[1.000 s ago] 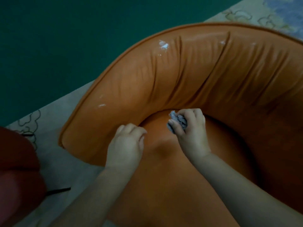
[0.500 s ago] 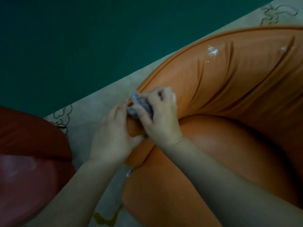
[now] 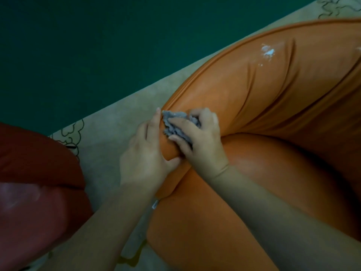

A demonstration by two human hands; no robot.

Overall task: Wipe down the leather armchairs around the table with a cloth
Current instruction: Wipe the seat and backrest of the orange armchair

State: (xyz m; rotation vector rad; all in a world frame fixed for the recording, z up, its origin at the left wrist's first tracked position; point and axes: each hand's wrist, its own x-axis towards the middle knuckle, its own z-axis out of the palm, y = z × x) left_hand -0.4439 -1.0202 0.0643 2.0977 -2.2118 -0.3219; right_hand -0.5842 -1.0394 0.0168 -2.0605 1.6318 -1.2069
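Right hand [image 3: 201,137] fingers [image 3: 176,122] curled round a crumpled grey cloth [image 3: 175,125], pressed on the front end of the orange leather armchair [image 3: 273,98] arm. Left hand [image 3: 145,153] cupping that arm end, thumb on leather. White smears [image 3: 268,52] up on the backrest. Dark red armchair [image 3: 39,173] at left, on the pale patterned floor [image 3: 109,130].

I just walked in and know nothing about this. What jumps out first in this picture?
The big orange armchair fills the right side, shiny and creased. At the end of its arm, the right hand presses a crumpled grey cloth against the leather, while the left hand grips the arm's end beside it. White smears show higher up on the backrest, and a dark red chair sits at the lower left.
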